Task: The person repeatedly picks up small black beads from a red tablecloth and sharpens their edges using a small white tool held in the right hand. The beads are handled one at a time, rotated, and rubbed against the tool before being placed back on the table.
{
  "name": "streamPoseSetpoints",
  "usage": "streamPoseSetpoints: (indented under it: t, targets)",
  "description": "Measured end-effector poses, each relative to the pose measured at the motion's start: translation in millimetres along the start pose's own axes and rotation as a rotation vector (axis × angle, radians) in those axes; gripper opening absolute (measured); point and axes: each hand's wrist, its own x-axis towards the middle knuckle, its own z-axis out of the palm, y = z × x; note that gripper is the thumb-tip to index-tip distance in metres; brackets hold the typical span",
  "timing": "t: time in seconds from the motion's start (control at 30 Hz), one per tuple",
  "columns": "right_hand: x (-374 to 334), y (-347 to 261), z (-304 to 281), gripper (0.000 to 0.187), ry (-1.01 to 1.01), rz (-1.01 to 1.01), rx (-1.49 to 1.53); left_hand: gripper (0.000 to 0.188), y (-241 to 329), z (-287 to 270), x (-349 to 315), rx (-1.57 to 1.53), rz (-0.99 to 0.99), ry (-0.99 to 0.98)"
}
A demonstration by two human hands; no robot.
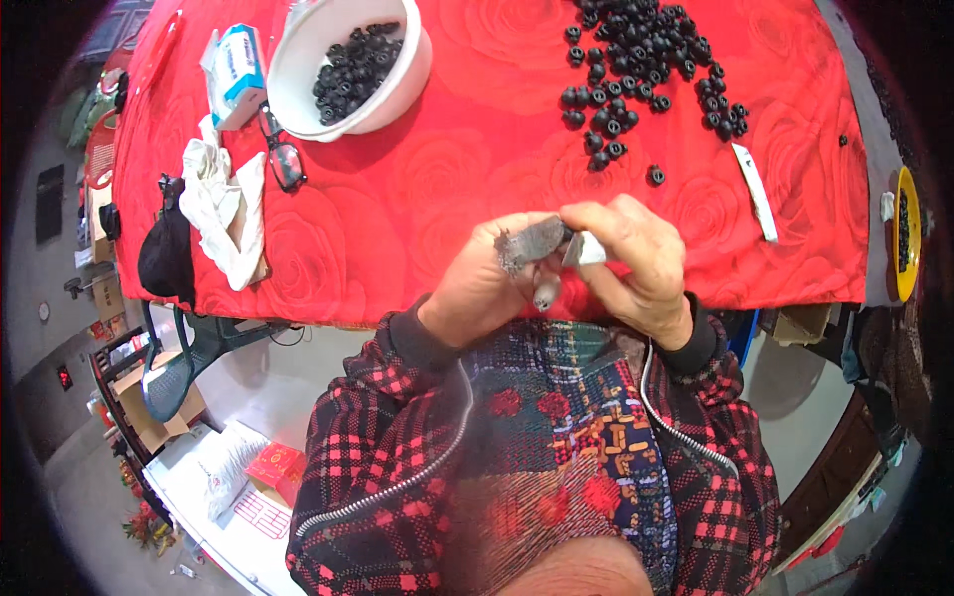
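Observation:
Both of my hands meet just over the near edge of the red tablecloth [417,199]. My left hand [477,283] is closed, its thumb wrapped in frayed grey tape and another fingertip covered in something pale. My right hand [636,248] is closed in a pinch, with white wrapping on its thumb. Between the fingertips shows a small black part [567,231], mostly hidden; it looks like the black round plastic pieces on the table. A loose pile of those black pieces [646,50] lies at the far right, with one single piece [656,176] nearer my right hand.
A white bowl [417,74] with more black pieces stands far left, beside a blue-and-white packet [237,74], glasses [286,164], a white cloth [211,189] and a black cloth item [167,248]. A white strip [755,194] lies at right; a yellow dish [905,233] sits beyond the table's edge.

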Motion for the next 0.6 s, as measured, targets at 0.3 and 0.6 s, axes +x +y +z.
streamPoseSetpoints:
  t: [0.3, 0.6]
  targets:
    - [2, -7, 12, 0.036, 0.076, -0.15, -0.135, 0.018, -1, -9, -6, -0.024, 0.113, -0.097]
    - [-9, 2, 2, 0.023, 0.073, 0.284, 0.043, 0.03, 130, -30, -16, 1.45, 1.217, 0.75]
